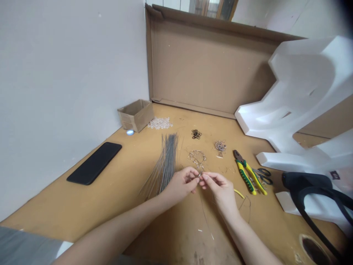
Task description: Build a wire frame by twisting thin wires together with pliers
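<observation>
At the near left, grey floor (24, 246) is seen below the edge of one brown table (82, 213), whose top is pierced by one dark hole (314, 250) at the near right. Two short pale slivers (212, 236) are scattered near the middle. Above them, one small metal piece (200, 175) is pinched between the closed fingertips of the left hand (180, 183) and the right hand (223, 189). Beside the right hand one yellow handle (239, 193) is partly hidden, and one black strapped object (307, 182) is set farther right. One black phone (94, 163) is laid at the left; one bundle of grey wires (168, 158), too many to be counted, is spread beside the left hand. To the right, one pair of green-and-yellow pliers (245, 169) and one pair of scissors (263, 176) are placed. Beyond the hands, one ring of linked wire pieces (197, 157), one tangled metal heap (220, 146), one cluster of black loops (196, 134) and one pile of clear bits (160, 123) are seen, with one blue-white disc (130, 132) and one open box (136, 116) at the far left. The scene is bounded by white foam (306, 81), one cardboard tray (206, 66) stood upright and a pale wall (71, 73)
</observation>
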`<state>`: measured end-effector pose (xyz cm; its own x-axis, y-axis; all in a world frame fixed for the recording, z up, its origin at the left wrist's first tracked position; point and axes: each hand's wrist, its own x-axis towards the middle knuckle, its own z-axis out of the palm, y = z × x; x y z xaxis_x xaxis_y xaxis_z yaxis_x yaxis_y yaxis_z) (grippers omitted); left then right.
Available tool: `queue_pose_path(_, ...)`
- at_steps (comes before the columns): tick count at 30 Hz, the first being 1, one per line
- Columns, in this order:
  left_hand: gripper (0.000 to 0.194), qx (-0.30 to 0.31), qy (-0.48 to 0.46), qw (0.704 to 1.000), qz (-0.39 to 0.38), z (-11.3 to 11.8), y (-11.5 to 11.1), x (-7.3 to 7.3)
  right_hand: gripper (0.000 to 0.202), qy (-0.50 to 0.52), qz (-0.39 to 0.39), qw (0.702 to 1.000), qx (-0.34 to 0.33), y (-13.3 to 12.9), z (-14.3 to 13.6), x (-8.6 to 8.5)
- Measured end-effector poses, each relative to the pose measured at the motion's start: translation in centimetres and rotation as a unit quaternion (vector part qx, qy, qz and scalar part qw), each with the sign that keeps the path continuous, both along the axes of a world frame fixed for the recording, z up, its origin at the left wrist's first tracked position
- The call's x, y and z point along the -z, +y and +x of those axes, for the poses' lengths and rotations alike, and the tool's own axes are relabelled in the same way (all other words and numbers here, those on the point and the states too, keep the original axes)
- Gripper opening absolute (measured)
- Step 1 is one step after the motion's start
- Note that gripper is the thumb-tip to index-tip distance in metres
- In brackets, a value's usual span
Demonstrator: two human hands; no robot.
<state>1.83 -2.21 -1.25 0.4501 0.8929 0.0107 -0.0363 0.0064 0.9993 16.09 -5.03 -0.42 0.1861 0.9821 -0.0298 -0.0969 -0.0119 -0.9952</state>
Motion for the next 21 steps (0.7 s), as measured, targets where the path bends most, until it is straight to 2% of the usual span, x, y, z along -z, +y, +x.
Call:
queue_pose_path(2, 0.018, 0.018, -0.027, 0.999, -0.035, 0.0, 0.1, -0.3, 0.017, -0.002, 0.011, 1.0, -0.002, 0.0, 0.0, -0.1)
queue_pose_path(8, 0.025, 0.058, -0.025, 0.991, -0.118, -0.5, 0.4, -1.0, 0.017, 0.001, 0.014, 1.0, -0.021, 0.0, 0.2, -0.1)
queue_pose_path(21, 0.022, 0.073, -0.047, 0.984, -0.154, -0.7, 0.8, -1.0, 0.015, 0.011, 0.027, 0.999, -0.036, -0.1, 0.4, -0.2)
